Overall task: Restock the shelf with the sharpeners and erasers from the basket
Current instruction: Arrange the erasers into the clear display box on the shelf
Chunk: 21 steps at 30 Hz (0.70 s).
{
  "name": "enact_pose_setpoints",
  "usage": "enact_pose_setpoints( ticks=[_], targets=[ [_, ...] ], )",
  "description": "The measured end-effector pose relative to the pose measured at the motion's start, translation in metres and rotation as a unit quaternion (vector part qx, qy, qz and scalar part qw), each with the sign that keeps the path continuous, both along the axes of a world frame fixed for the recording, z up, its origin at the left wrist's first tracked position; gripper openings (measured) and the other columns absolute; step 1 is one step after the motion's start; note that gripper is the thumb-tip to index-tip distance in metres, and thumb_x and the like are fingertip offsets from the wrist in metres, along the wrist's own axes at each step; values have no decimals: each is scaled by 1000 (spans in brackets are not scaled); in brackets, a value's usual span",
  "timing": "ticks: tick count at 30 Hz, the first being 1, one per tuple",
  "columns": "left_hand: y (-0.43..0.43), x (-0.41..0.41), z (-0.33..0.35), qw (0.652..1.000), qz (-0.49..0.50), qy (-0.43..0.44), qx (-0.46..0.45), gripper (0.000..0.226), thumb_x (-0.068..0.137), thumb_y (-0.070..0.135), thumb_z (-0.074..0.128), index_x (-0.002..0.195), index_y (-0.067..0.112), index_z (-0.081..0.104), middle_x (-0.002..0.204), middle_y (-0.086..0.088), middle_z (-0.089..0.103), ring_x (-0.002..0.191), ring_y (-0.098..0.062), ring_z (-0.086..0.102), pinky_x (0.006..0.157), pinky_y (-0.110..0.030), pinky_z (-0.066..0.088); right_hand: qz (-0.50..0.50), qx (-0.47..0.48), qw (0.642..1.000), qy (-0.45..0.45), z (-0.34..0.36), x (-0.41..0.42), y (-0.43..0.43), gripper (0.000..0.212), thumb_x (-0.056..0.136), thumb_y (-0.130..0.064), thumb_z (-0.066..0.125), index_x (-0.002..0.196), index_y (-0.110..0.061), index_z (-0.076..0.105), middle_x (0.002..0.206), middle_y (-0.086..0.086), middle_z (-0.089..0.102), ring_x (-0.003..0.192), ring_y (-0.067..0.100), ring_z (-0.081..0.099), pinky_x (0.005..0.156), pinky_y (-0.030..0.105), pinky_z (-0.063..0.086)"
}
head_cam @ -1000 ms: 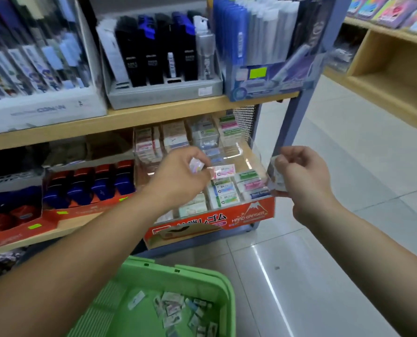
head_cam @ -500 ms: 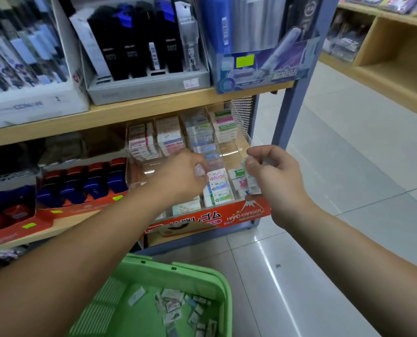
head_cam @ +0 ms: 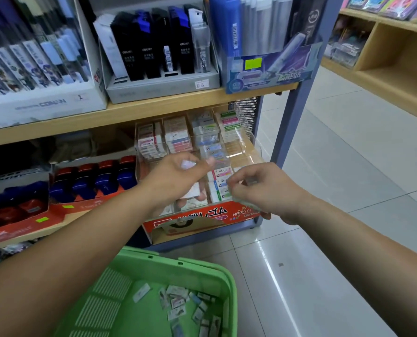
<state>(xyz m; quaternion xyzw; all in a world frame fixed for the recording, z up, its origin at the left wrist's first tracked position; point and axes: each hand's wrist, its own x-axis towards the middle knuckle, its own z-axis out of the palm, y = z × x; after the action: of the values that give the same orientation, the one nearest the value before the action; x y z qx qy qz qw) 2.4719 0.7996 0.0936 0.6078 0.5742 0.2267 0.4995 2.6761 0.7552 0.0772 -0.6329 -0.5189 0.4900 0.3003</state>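
My left hand (head_cam: 178, 181) hovers over the orange eraser display box (head_cam: 202, 216) on the lower shelf, holding small wrapped erasers (head_cam: 188, 164) in its curled fingers. My right hand (head_cam: 263, 190) is just to its right, over the box's right end, pinching a small clear-wrapped eraser (head_cam: 250, 182). Rows of erasers (head_cam: 218, 183) fill the box, and more stand in clear acrylic bins (head_cam: 190, 135) behind it. The green basket (head_cam: 202, 266) sits below on the floor with several loose erasers (head_cam: 185, 305) in it. Red and blue sharpeners (head_cam: 93, 178) stand in a tray to the left.
The upper shelf board (head_cam: 129, 110) overhangs the bins and carries pen and lead refill boxes (head_cam: 158, 52). A blue shelf post (head_cam: 297, 113) rises right of the display. Tiled floor (head_cam: 336, 178) stretches to the right, with another wooden shelf unit (head_cam: 392, 64) beyond.
My right hand has moved left and down from beside the shelf post to the box's right end. My left hand stays over the eraser box. The view has shifted slightly closer.
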Motion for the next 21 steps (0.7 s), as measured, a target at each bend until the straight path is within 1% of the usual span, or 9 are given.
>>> enact_pose_setpoints(
  ticks=[4,5,7,8,10,12,15,18,21],
  targets=[
    [-8,-21,-1,988,77,-88,-101,59,103,63,42,108,8,65,82,-17,73,68,-30,71,47,-26,30,90,26,975,-202,-1,-10,4,20,95,-34,75,105,-17,80,100,-10,68,75,5,61,37,6,36],
    [-10,-25,-1,983,91,-110,-118,56,106,57,40,106,7,64,80,-19,72,67,-32,70,46,-25,28,98,26,967,-232,0,-13,5,18,95,-35,75,102,-19,81,100,-10,69,76,5,61,41,7,41],
    [-15,-31,-1,973,104,-151,-142,46,107,46,36,101,7,61,79,-20,68,64,-34,68,42,-22,25,91,38,964,-245,1,-18,7,15,91,-38,79,92,-23,80,101,-9,73,83,8,67,62,19,59],
    [-16,-34,-2,969,104,-168,-150,42,105,41,35,99,8,60,78,-20,66,63,-34,68,41,-22,25,75,49,972,-217,1,-19,7,14,90,-39,80,89,-24,80,101,-8,75,87,11,70,73,30,63],
    [-17,-37,-2,964,99,-191,-160,33,103,32,37,98,8,59,78,-17,65,64,-34,67,39,-21,26,40,69,993,-90,4,-21,6,14,89,-36,82,88,-22,81,97,-7,77,89,16,74,81,40,65],
    [-17,-38,-1,958,86,-220,-165,20,102,22,44,101,8,58,81,-15,66,68,-33,68,39,-22,29,41,92,995,6,6,-27,4,13,88,-31,83,90,-18,81,92,-7,78,89,14,75,82,37,64],
    [-17,-37,-4,954,58,-248,-158,4,103,11,54,104,11,58,85,-14,68,70,-29,69,38,-23,33,56,130,988,63,6,-41,0,17,85,-24,84,91,-9,80,82,-5,77,80,6,71,76,24,59],
    [-16,-35,-11,966,40,-226,-121,3,101,14,60,102,17,62,89,-13,69,71,-24,67,41,-23,31,61,120,986,96,1,-48,0,26,82,-19,86,95,1,75,81,5,77,77,9,72,73,23,59],
    [-14,-32,-13,975,41,-200,-85,16,96,26,71,105,16,64,88,-7,73,70,-18,65,45,-24,34,35,78,989,118,0,-51,2,35,76,-30,88,99,-6,77,91,9,79,79,16,77,72,29,61]
  ],
)
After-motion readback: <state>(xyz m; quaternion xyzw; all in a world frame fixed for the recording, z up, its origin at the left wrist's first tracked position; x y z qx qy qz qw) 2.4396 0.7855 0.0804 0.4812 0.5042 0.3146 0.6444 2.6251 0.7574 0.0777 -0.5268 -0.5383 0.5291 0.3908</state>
